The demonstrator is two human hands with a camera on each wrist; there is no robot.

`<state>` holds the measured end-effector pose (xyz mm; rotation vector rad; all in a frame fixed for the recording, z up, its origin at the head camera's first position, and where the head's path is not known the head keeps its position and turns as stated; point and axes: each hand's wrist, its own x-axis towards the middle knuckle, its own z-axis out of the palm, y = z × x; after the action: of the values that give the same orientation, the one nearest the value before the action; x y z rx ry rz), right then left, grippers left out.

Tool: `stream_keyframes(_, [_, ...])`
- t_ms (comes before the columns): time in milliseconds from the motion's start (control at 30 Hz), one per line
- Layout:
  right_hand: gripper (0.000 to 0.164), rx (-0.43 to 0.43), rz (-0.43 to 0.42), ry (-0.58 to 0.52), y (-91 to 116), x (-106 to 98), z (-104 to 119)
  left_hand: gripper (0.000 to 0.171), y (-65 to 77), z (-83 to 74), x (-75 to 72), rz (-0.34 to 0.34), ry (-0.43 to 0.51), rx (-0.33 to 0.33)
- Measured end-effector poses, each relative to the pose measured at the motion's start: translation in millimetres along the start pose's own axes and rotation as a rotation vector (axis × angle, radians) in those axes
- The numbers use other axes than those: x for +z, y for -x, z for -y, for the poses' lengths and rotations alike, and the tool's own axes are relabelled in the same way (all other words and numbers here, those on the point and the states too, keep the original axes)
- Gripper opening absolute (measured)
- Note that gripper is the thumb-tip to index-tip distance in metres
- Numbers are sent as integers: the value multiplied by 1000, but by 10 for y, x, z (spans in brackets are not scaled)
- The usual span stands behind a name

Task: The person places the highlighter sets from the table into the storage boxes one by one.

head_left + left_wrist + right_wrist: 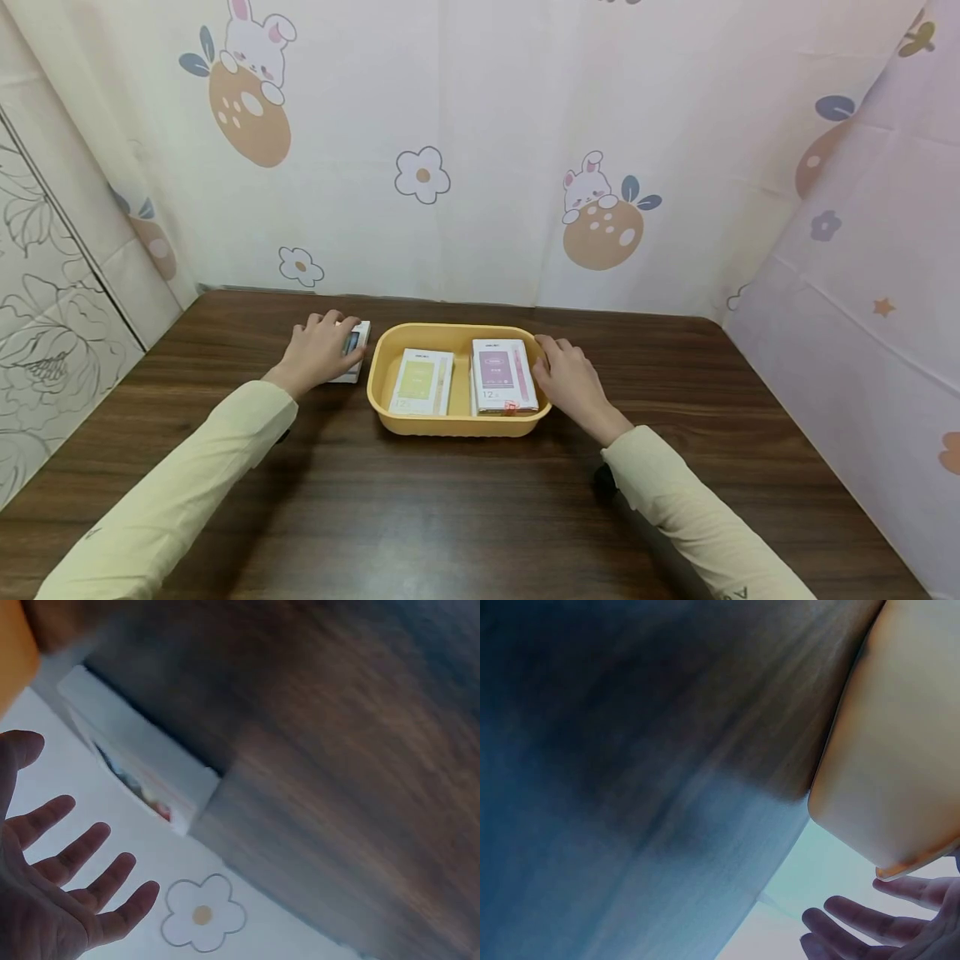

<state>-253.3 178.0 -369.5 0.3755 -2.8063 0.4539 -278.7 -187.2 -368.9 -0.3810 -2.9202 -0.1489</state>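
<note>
A yellow plastic basket (461, 427) stands on the table, holding a white box with a yellow-green label (420, 382) on its left and one with a purple label (501, 377) on its right. My right hand (573, 383) grips the basket's right rim, the thumb over its inner side; in the right wrist view the other fingers (862, 919) are outside it. Left of the basket, my left hand (318, 350) is over another white box (360, 342), partly hiding it. The left wrist view shows the left fingers (112, 885) spread and apart from this box (139, 742).
The dark wooden table (420, 508) ends at the back against a pale curtain (495, 167) printed with rabbits and flowers. Another curtain side (885, 275) borders the right, and a flower-patterned panel (45, 317) borders the left.
</note>
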Motion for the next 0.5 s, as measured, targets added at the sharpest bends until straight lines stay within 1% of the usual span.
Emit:
stream_keyframes(233, [39, -2, -8, -1, 2, 2, 3, 53, 3, 70, 119, 28, 7, 0])
stream_keyframes(500, [39, -6, -9, 1, -2, 5, -7, 55, 14, 71, 162, 80, 19, -13])
